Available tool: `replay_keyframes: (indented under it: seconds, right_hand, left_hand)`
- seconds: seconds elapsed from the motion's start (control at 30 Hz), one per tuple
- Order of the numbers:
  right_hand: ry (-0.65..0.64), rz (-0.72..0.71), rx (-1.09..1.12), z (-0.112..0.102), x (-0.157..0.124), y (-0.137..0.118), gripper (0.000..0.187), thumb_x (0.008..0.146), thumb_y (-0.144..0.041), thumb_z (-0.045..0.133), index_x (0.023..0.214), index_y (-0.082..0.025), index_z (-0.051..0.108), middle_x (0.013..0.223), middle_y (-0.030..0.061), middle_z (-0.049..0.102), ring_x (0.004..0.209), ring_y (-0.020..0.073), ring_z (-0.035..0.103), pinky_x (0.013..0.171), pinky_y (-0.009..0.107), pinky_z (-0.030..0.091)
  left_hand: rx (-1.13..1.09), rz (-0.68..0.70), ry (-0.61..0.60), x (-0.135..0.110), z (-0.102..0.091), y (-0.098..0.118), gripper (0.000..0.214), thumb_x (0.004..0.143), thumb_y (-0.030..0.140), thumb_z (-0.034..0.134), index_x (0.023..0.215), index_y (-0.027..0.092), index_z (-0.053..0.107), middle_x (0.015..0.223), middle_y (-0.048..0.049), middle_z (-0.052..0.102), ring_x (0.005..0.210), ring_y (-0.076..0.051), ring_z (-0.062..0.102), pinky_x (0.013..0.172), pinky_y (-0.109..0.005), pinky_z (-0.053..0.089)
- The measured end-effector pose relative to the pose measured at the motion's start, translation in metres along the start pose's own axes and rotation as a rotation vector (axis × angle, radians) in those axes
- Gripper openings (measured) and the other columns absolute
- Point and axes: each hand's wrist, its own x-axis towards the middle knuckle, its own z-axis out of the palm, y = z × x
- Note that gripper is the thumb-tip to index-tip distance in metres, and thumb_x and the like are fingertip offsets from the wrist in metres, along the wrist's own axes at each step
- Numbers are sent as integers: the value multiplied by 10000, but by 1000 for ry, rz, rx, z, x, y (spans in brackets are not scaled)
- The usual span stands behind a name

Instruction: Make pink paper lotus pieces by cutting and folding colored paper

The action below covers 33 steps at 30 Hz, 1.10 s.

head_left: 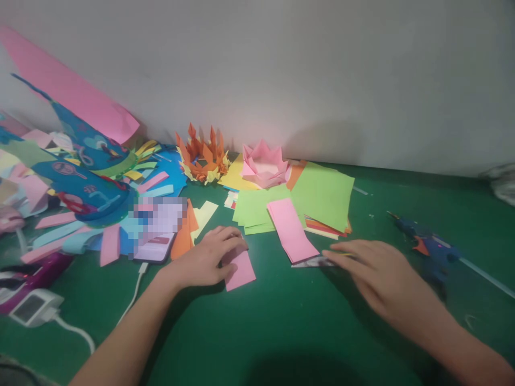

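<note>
Pink paper [241, 272], flat on table [209, 327], pink strips [290, 228], stacked

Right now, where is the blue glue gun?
In the head view, the blue glue gun is on the green table, toward the right edge, beside the right hand.

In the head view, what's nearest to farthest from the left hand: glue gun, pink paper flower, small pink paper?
1. Small pink paper: partly under the left hand.
2. Pink paper flower: near the wall.
3. Glue gun: far right.
</note>
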Motion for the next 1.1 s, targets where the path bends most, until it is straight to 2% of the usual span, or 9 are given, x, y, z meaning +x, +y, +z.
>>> replay_keyframes:
  seconds: [0.17,0.3,0.43,0.57,0.67,0.8,0.93,1.03,1.1]
  right_hand:
    - [-232,-273,214,13,38,-69,358,950,-276,405,1295,-232,490,1325,25,543,1230,204,451,1010,403,333]
    - [-320,-372,263,33,53,-88,492,938,-443,416,1369,-208,389,1408,30,452,1313,202,354,1073,412,259]
    - [-247,-311,209,41,52,-80,493,932,-483,407,1336,-202,428,1318,35,547,1278,206,392,1083,430,214]
    - [-151,-207,125,40,44,-69,440,915,-488,441,1250,-213,513,1175,47,629,1184,216,471,1059,427,217]
    - [-156,-148,117,38,38,-67,405,895,-499,474,1192,-235,550,1085,41,646,1102,220,514,1045,445,215]
    - [-162,-149,148,34,36,-67,366,900,-496,468,1171,-266,557,1088,35,640,1104,215,517,1042,455,205]
    - [-93,-47,123,26,39,-51,288,948,-270,403,1195,-261,551,1167,43,628,1123,207,527,1024,463,223]
    - [-79,39,68,23,39,-29,376,889,-106,369,1191,-220,562,1236,66,602,1151,229,524,1006,486,246]
    - [-106,42,50,23,36,-18,388,868,-113,391,1206,-205,555,1240,76,604,1147,247,532,1010,509,246]
  left_hand:
    - [6,1,39,4,3,-3,247,919,231,427,1116,276,570,1127,-38,515,1067,-200,462,931,-345,382]
    - [10,2,66,4,3,-8,313,913,118,360,1048,258,606,1099,-39,525,1044,-179,477,885,-305,415]
    - [26,22,115,2,3,-11,297,898,108,369,977,229,629,1117,-53,534,1064,-188,485,881,-309,436]
    - [57,7,128,1,3,-11,209,903,202,438,994,236,624,1175,-56,531,1128,-208,475,952,-357,418]
    - [85,-28,148,1,2,-14,216,884,231,495,1077,227,590,1212,-69,532,1130,-223,490,962,-378,426]
    - [112,-45,190,1,0,-22,284,914,176,415,1154,220,560,1222,-75,547,1124,-209,507,975,-383,426]
    - [115,15,278,2,4,-24,333,907,118,370,1167,215,555,1223,-97,538,1135,-217,499,968,-418,429]
    - [72,61,352,6,13,-11,359,908,70,309,1131,195,561,1172,-105,556,1114,-204,503,956,-407,433]
    - [14,118,285,10,20,3,336,918,91,332,1146,201,552,1175,-99,560,1107,-194,508,961,-378,433]
